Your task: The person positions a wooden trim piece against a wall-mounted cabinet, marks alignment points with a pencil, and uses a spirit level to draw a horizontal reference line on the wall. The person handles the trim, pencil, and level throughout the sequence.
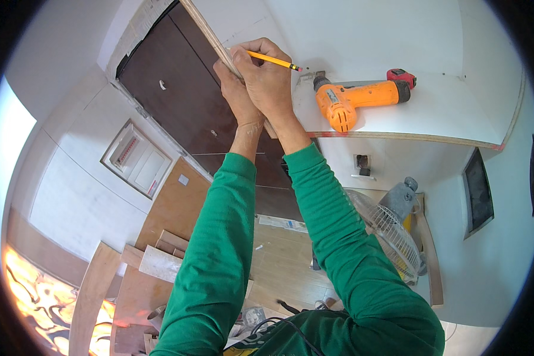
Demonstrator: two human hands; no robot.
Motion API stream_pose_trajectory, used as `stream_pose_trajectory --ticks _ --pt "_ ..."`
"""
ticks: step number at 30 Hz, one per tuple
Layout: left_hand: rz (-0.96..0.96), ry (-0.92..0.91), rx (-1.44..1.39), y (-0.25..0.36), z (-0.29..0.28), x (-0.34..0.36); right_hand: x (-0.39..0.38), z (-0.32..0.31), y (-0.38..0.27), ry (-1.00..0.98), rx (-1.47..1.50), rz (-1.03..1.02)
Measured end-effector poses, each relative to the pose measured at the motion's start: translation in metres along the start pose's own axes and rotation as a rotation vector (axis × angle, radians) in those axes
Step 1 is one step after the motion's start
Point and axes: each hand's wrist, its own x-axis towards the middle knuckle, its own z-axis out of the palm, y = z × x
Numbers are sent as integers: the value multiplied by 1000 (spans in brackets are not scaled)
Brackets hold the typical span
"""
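My left hand [237,95] is closed around a long, thin wooden strip [199,21] that slants up toward the top of the view. My right hand [264,80] rests against that strip just beside and over my left hand, holding a yellow pencil [274,60] with its pink eraser end pointing right. The pencil's tip is hidden by my fingers. Both forearms are in green sleeves. Right of my hands, an orange power drill [368,94] lies on a white shelf [451,115] with a small red tool [401,77] behind it.
Below the shelf stands a fan [391,237] with a wire guard. A dark brown door [190,107] is ahead. Wooden boards [92,296] and panels lean at the lower left. A dark recessed opening [477,193] is in the right wall.
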Motion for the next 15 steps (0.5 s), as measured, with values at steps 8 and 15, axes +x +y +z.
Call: stream_pose_trajectory --ticks 8,15 --pt "58 11 16 -10 3 3 3 0 1 5 7 7" --pt "99 5 14 -24 5 3 8 2 9 27 0 -70"
